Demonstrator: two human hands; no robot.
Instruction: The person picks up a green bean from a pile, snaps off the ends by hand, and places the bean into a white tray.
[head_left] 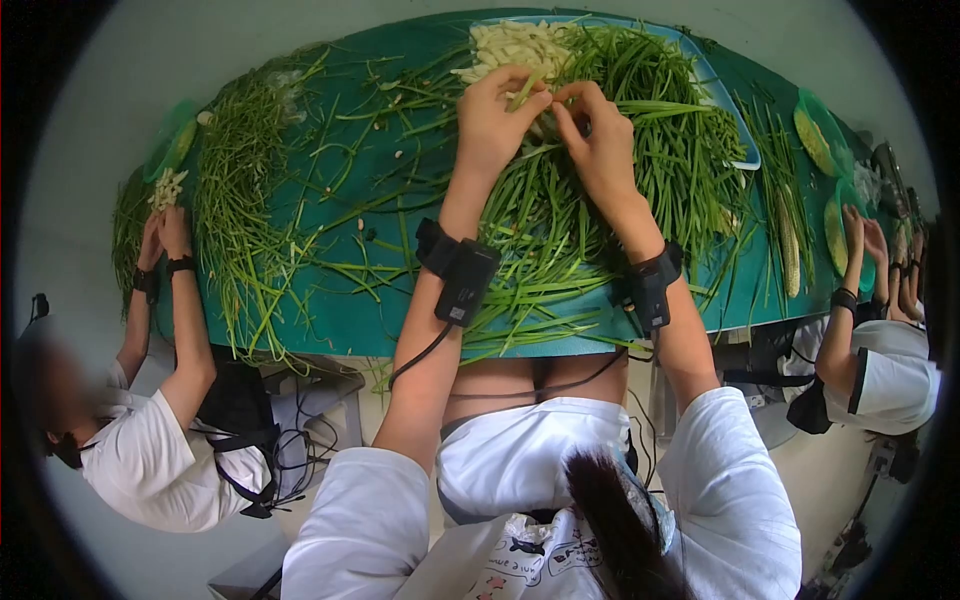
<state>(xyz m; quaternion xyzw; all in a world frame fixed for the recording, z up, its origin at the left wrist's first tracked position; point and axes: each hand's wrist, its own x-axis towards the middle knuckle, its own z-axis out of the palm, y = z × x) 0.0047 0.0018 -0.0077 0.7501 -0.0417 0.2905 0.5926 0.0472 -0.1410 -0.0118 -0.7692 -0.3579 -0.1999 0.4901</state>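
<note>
My left hand (497, 115) is closed, pinching a pale green stalk (525, 90) between thumb and fingers. Close beside it, my right hand (600, 135) pinches at what looks like the end of the same stalk; the fingertips nearly meet. Beneath and around both hands spreads a large heap of long green chive-like stalks (540, 210). Just beyond my left hand lies a pile of whitish cut pieces (515, 45) on a blue tray (740, 130), which also bears many green stalks. A black device is strapped to each of my wrists.
Another heap of thin green stalks (235, 170) covers the left of the green table (370, 320). Co-workers sit at both sides, a person's hands (165, 235) at left and another's (862, 235) at right. Green baskets (178, 140) and a corn-like ear (790, 245) lie near the ends.
</note>
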